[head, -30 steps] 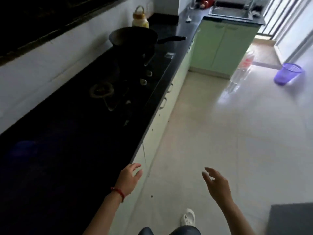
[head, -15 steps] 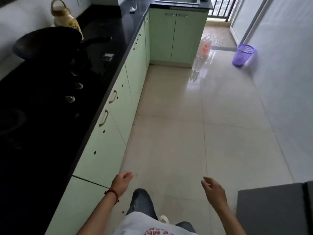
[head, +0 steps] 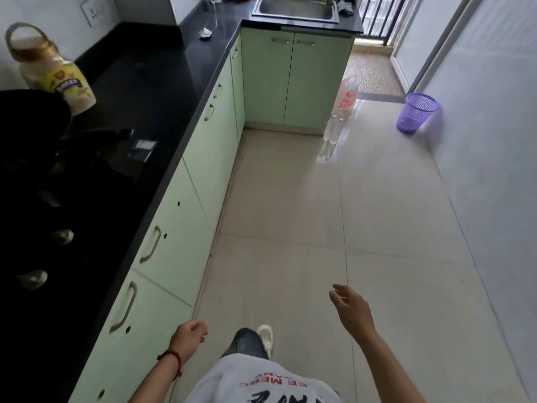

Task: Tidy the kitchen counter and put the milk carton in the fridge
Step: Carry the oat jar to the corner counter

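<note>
Both hands, left (head: 190, 338) and right (head: 353, 311), empty (fingers loosely spread) beside counter (head: 162, 82).

Left hand (head: 190, 337) seemingly loosely curled, right hand (head: 353, 311) open.

One yellow-labelled oil jug (head: 55, 74), one black wok (head: 32, 117), one purple mesh wastebasket (head: 417, 112), one steel sink (head: 295, 10) (far end) — two bare hands.

Black counter (head: 162, 82) with oil jug (head: 55, 74), wok (head: 32, 117), crumpled scrap (head: 205, 33).
</note>
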`<state>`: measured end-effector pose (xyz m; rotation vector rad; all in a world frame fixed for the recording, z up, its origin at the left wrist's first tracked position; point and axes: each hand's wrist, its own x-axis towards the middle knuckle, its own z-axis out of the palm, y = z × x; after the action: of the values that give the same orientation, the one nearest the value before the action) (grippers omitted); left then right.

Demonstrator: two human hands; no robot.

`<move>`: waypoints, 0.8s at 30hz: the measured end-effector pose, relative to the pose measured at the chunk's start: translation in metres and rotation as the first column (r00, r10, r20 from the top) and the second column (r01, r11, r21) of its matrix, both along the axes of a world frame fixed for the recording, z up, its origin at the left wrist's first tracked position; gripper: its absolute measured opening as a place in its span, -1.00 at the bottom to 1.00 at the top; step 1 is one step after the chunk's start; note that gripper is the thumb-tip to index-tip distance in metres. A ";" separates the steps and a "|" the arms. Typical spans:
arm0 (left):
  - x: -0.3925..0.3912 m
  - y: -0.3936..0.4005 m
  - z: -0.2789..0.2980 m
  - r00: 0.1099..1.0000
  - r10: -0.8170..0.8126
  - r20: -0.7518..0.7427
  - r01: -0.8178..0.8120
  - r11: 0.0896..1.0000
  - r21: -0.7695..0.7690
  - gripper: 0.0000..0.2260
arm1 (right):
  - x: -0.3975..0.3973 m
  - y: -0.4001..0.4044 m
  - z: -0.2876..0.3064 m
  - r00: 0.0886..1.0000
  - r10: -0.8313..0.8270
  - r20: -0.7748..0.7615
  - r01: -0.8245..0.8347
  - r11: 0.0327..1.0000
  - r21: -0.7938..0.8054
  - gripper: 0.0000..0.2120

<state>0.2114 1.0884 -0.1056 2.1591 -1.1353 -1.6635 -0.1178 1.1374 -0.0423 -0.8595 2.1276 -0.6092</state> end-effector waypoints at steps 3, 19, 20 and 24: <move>-0.040 -0.076 0.011 0.997 -0.077 -0.015 0.077 0.997 -0.022 -0.79 | -0.028 -0.049 0.001 0.999 -0.033 0.011 0.033 0.999 -0.007 -0.70; -0.226 -0.394 0.033 0.987 0.107 -0.119 -0.118 0.989 -0.091 -0.81 | -0.208 -0.326 -0.043 0.983 -0.104 0.148 0.089 0.990 0.106 -0.72; -0.229 -0.403 0.031 0.983 0.145 -0.116 -0.155 0.985 -0.080 -0.81 | -0.218 -0.349 -0.041 0.986 -0.074 0.147 0.059 0.993 0.104 -0.73; -0.231 -0.440 0.026 0.951 0.286 -0.120 -0.294 0.954 -0.052 -0.86 | -0.242 -0.444 -0.033 0.988 0.030 0.152 -0.041 0.997 0.069 -0.75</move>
<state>-0.0200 0.6489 -0.0800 2.0450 -0.7875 -1.5661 -0.3602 0.6932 -0.0751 -0.7850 1.9815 -0.5585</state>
